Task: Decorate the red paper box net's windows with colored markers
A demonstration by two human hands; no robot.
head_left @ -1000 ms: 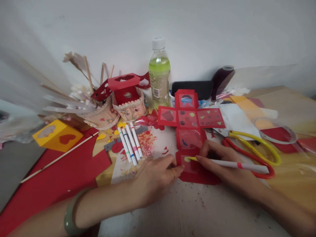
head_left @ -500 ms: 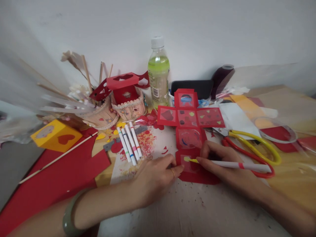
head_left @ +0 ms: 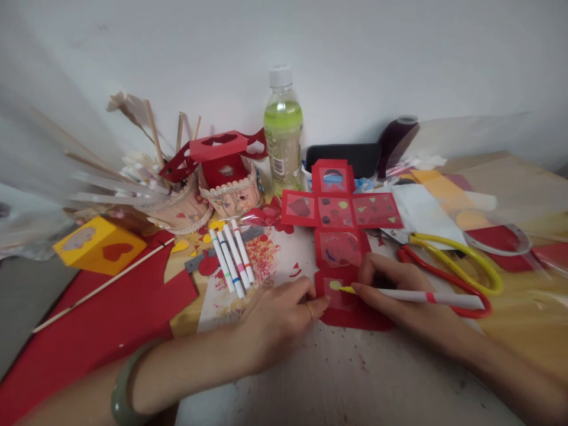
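A red paper box cutout (head_left: 323, 242), cross-shaped and unfolded, has clear-film windows with coloured drawings on its panels. My left hand (head_left: 284, 319) has its fingers curled and pressed on the lower left edge of the cutout. In my right hand (head_left: 394, 290), closed in a writing grip, is a felt-tip pen (head_left: 408, 294) with a white barrel, a pink-red band and a yellow tip. That tip meets a yellow spot (head_left: 336, 285) on the lowest window. Several capped markers (head_left: 231, 257) lie left of the cutout.
Scissors (head_left: 479, 266) with yellow and red handles lie beside my right hand. A bottle of green drink (head_left: 283, 136) stands at the back. Left are decorated baskets (head_left: 231, 192), a yellow box (head_left: 100, 245), a thin stick (head_left: 106, 284) and red paper (head_left: 80, 337). A black phone-like slab (head_left: 344, 157) leans behind.
The view has shifted very slightly. The pen tip stays at the yellow spot, and both hands hold nearly the same place.
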